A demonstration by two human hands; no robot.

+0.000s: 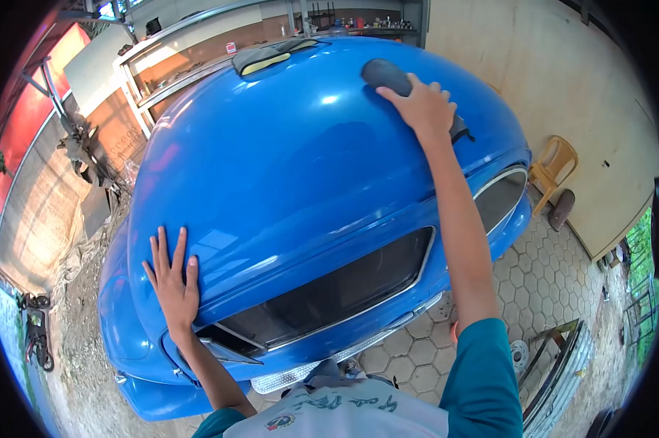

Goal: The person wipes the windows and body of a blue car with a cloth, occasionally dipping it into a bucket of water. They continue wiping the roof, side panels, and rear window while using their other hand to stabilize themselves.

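A glossy blue car front (pixel 286 182) fills the middle of the view, with a dark grille opening (pixel 329 292) near me. My right hand (pixel 421 106) reaches far over the hood and presses a dark grey pad (pixel 385 74) flat against the paint. My left hand (pixel 172 281) lies flat with fingers spread on the hood's near left edge, just above the headlight opening, and holds nothing. A dark and yellow cloth (pixel 271 57) rests at the far end of the hood.
A yellow plastic chair (pixel 552 166) stands by the plywood wall (pixel 563 73) at the right. Shelving with small items (pixel 198 62) runs behind the car. Hexagonal pavers (pixel 534 277) cover the ground, with metal frames (pixel 563 365) lying at lower right and debris at left.
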